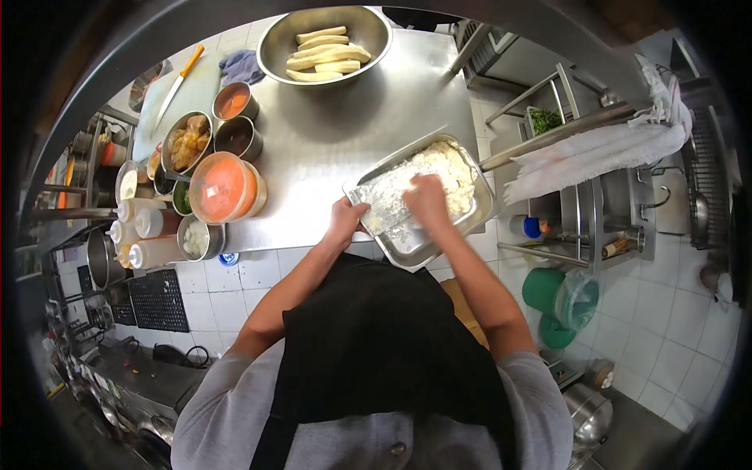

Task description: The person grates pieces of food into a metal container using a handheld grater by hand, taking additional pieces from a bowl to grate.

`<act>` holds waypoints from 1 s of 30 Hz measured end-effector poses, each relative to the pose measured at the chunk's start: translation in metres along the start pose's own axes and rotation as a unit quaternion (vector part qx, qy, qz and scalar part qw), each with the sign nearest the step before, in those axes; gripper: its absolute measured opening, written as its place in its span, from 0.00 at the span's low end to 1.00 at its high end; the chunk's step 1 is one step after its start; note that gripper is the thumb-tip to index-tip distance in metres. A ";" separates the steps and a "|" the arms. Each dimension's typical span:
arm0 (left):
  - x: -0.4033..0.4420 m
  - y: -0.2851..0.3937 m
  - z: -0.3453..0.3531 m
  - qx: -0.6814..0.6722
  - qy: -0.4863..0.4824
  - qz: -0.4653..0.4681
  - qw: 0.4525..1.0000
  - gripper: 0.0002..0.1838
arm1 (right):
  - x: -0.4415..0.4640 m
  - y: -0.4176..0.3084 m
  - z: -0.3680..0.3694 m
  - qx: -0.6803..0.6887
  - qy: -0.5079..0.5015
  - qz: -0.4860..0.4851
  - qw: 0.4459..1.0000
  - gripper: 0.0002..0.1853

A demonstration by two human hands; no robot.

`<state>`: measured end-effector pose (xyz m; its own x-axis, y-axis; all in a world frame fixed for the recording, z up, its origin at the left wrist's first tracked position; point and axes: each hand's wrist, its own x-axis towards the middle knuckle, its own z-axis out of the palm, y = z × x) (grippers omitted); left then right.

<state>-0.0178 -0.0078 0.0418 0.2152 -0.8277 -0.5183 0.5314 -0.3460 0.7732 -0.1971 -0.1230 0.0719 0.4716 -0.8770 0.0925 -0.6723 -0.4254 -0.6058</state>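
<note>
several pieces point(329, 55) are left whole in the bowl point(278, 35), shreds point(458, 180) heap the tray point(411, 251), your left hand point(343, 219) clamps the grater point(379, 205), your right hand point(428, 204) curls, contents hidden.

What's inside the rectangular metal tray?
Crumbly white food, mostly toward the far right, and bare metal near the front of the tray. The grater and right hand hide whatever lies directly beneath them.
</note>
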 end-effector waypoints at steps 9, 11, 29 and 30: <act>-0.006 0.009 0.002 0.026 0.009 -0.003 1.000 0.16 | 0.025 0.023 -0.039 -0.065 -0.020 0.100 0.993 0.15; -0.001 0.003 -0.001 0.016 -0.003 -0.002 1.000 0.16 | -0.002 0.002 -0.001 -0.014 0.004 0.015 1.000 0.16; -0.004 0.007 0.000 0.018 0.000 -0.008 1.000 0.15 | 0.027 0.027 -0.032 -0.022 -0.044 0.074 0.996 0.17; -0.002 0.007 -0.001 0.017 0.001 -0.007 1.000 0.15 | 0.031 0.028 -0.036 -0.070 0.017 0.033 0.997 0.16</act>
<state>-0.0141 -0.0079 0.0478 0.2105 -0.8217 -0.5296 0.5061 -0.3719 0.7782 -0.2222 -0.1701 0.0859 0.4049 -0.9104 0.0847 -0.7752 -0.3909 -0.4962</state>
